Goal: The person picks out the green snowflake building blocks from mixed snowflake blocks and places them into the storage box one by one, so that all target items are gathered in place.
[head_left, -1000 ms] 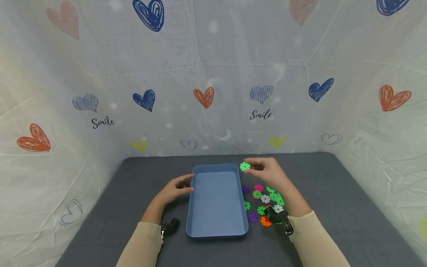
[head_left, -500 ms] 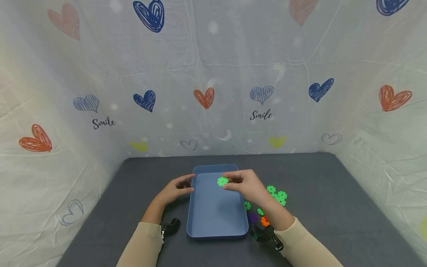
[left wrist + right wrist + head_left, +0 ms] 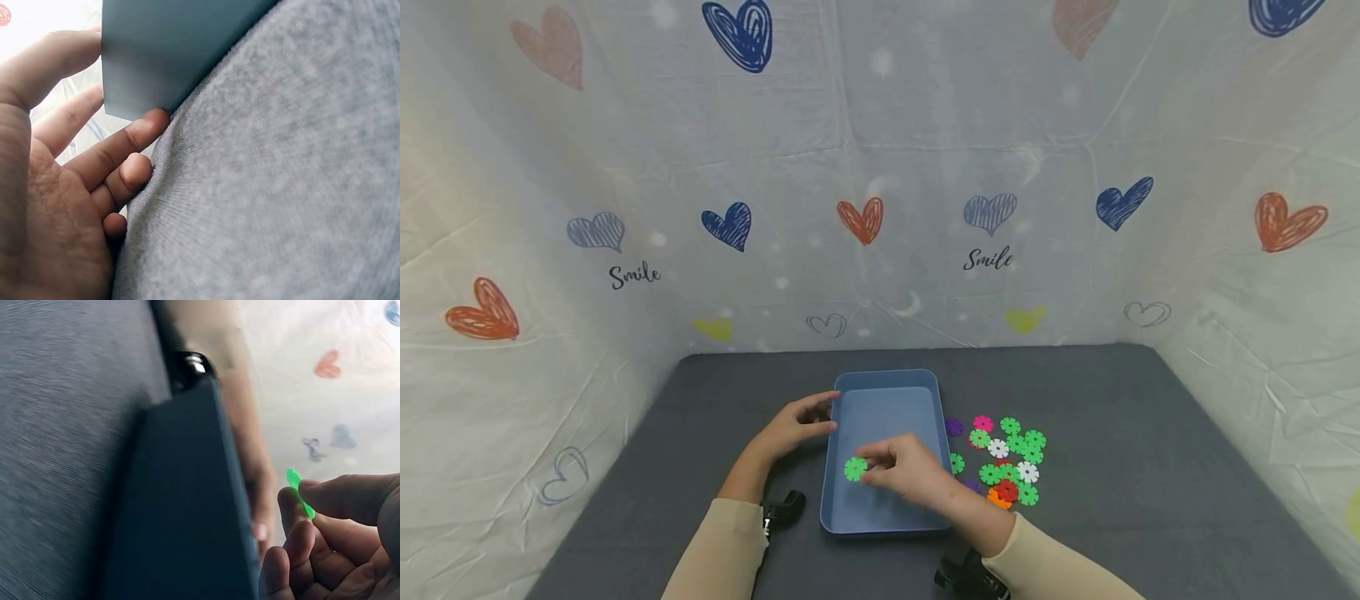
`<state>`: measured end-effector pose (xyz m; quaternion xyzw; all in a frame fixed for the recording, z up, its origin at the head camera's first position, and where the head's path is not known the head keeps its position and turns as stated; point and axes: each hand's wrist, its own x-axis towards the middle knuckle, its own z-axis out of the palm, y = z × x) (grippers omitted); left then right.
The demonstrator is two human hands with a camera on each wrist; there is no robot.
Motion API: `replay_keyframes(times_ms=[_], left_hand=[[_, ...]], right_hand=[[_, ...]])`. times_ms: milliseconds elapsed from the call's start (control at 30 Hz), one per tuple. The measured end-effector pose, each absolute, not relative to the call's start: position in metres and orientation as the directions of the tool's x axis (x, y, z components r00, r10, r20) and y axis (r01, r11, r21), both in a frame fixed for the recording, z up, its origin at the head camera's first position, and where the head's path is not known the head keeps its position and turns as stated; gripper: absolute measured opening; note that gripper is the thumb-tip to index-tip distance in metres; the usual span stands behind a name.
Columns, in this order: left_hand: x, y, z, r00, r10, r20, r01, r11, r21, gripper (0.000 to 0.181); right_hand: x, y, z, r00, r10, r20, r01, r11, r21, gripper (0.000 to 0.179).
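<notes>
A blue rectangular tray point(image 3: 886, 414) lies on the dark table. Between thumb and fingertips, my right hand point(image 3: 912, 477) pinches a green snowflake disc point(image 3: 855, 469) over the tray's near left part. The right wrist view shows the same disc point(image 3: 302, 499) edge-on under the thumb. My left hand point(image 3: 788, 428) rests at the tray's left side, its fingertips against the rim. Seen from the left wrist, the fingers point(image 3: 147, 127) reach to the tray's outer wall point(image 3: 153, 59) and hold nothing between them.
Right of the tray lies a loose pile of snowflake discs: several green ones point(image 3: 1033, 439), white ones point(image 3: 1027, 472), a pink one point(image 3: 982, 424), red point(image 3: 1007, 490), orange point(image 3: 997, 499) and purple point(image 3: 954, 427). A printed curtain point(image 3: 917, 167) stands behind the table point(image 3: 1120, 467).
My right hand has carried the green disc from beyond the tray's far right corner leftward and nearer, over the tray. The left hand has stayed at the tray's left side.
</notes>
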<state>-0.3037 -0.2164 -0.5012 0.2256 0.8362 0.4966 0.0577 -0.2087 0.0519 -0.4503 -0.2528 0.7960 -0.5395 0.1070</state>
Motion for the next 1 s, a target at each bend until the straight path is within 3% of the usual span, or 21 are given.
replay_keyframes(times_ms=[500, 767, 1000], left_hand=[[-0.304, -0.217, -0.500, -0.885, 0.451, 0.113, 0.309, 0.388, 0.869, 0.057], [-0.286, -0.209, -0.471, -0.875, 0.475, 0.094, 0.307, 0.393, 0.867, 0.056], [-0.285, -0.210, -0.470, -0.877, 0.468, 0.108, 0.312, 0.386, 0.868, 0.056]], right_hand=[[-0.199, 0.036, -0.475, -0.793, -0.608, -0.033, -0.266, 0.395, -0.879, 0.023], [-0.199, 0.035, -0.477, -0.744, -0.668, -0.004, -0.368, 0.415, -0.832, 0.020], [-0.201, 0.035, -0.479, -0.737, -0.676, 0.018, -0.413, 0.429, -0.803, 0.021]])
